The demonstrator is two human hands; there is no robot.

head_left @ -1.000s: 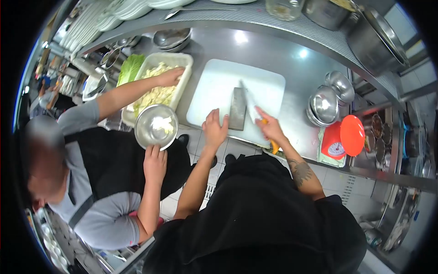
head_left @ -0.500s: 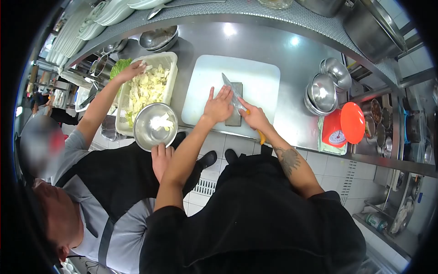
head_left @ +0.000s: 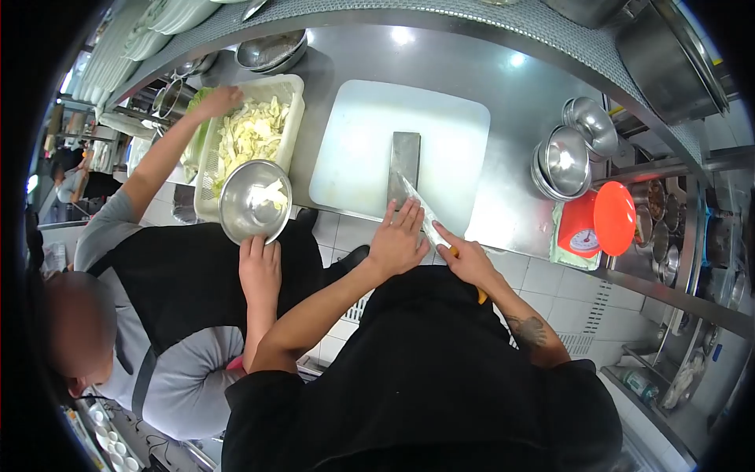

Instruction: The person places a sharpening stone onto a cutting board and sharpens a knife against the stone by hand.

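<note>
A grey rectangular stone (head_left: 405, 161) lies lengthwise on a white cutting board (head_left: 452, 134). The blade of a knife (head_left: 425, 219) with an orange handle rests across the near end of the stone, its tip pointing away and to the left. My right hand (head_left: 470, 260) is wrapped round the handle, at the board's near edge. My left hand (head_left: 398, 237) lies flat with its fingers stretched onto the side of the blade. Its palm is just in front of the board.
At the left, a co-worker holds a metal bowl (head_left: 255, 202) beside a basket of chopped pale vegetable (head_left: 297, 110). Stacked metal bowls (head_left: 565, 161) and a red scale (head_left: 580, 230) stand at the right. A metal shelf (head_left: 440, 17) crosses above the back.
Both my hands have moved with the knife toward me, down to the near end of the stone. My left hand was off the blade in the earliest frame. The co-worker's arm has shifted.
</note>
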